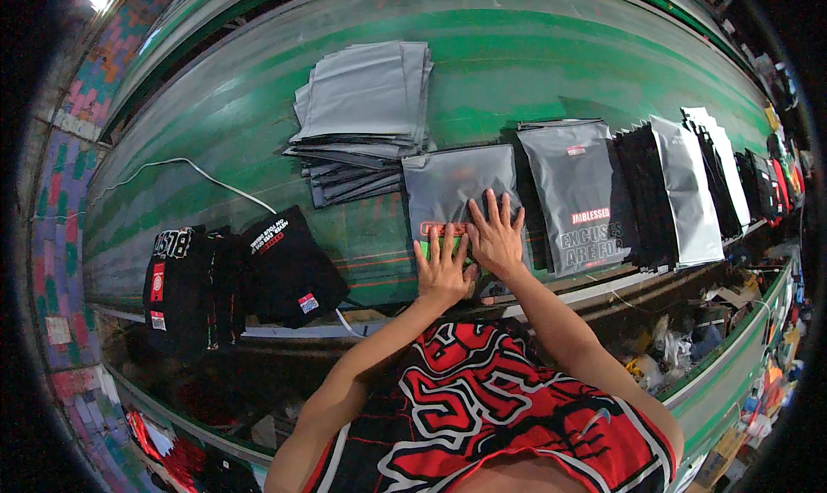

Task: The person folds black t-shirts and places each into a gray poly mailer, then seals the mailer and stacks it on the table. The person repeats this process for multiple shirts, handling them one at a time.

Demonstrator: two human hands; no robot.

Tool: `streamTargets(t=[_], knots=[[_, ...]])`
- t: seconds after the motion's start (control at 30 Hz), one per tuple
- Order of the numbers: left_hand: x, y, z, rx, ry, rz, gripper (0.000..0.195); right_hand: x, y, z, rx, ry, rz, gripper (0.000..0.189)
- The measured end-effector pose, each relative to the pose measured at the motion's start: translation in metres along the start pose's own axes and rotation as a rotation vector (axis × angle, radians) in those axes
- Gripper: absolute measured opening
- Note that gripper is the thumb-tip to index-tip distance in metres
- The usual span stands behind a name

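Observation:
Both of my hands lie flat, fingers spread, on a frosted plastic garment bag [446, 183] with a dark folded garment showing through it. My left hand [443, 267] presses near its lower left part. Beside it, higher and to the right, my right hand [497, 234] rests on the same bag. Behind and to the left is a fanned stack of grey plastic bags [362, 99]. To the right lies a stack of bagged printed garments [575, 189]. A folded black garment [291, 267] with print and a label lies to the left.
A pile of folded black garments [187, 286] stands at the table's left end, near a white cord [187, 160]. More garment stacks [685, 189] run along the right side of the green table [517, 54]. Below its front edge is a shelf space with loose plastic [672, 344].

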State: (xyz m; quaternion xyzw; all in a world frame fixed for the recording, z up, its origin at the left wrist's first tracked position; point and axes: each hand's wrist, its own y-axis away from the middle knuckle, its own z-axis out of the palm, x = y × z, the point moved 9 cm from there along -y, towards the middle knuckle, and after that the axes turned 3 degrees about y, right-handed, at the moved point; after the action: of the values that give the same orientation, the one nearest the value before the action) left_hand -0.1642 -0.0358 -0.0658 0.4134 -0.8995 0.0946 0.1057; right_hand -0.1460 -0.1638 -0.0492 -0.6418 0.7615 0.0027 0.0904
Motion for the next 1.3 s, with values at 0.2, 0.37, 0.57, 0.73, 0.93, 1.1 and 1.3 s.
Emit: streamTargets(t=[0.2,0.37,0.57,0.73,0.93,1.1,1.3], knots=[[0.001,0.000,0.004,0.091,-0.117,0.055,0.071,0.006,-0.047,0.006,-0.032,0.030,0.012,0.060],[-0.002,0.004,0.008,0.061,-0.009,0.023,0.073,0.018,-0.076,0.014,-0.073,0.027,0.057,0.063],[-0.013,-0.018,0.010,0.173,-0.234,0.012,0.068,0.021,-0.079,0.018,-0.097,0.024,0.078,0.063],[-0.051,-0.074,0.014,0.047,-0.100,-0.204,0.069,0.022,-0.079,0.021,-0.126,0.046,0.095,0.063],[-0.062,-0.110,-0.001,0.047,-0.015,-0.255,0.070,0.023,-0.081,0.021,-0.164,0.011,0.115,0.062],[-0.064,-0.119,-0.017,0.005,0.003,-0.268,0.074,0.024,-0.081,0.020,-0.155,0.006,0.116,0.061],[-0.079,-0.139,-0.031,0.007,-0.063,-0.244,0.068,0.022,-0.082,0.016,-0.204,-0.014,0.127,0.060]])
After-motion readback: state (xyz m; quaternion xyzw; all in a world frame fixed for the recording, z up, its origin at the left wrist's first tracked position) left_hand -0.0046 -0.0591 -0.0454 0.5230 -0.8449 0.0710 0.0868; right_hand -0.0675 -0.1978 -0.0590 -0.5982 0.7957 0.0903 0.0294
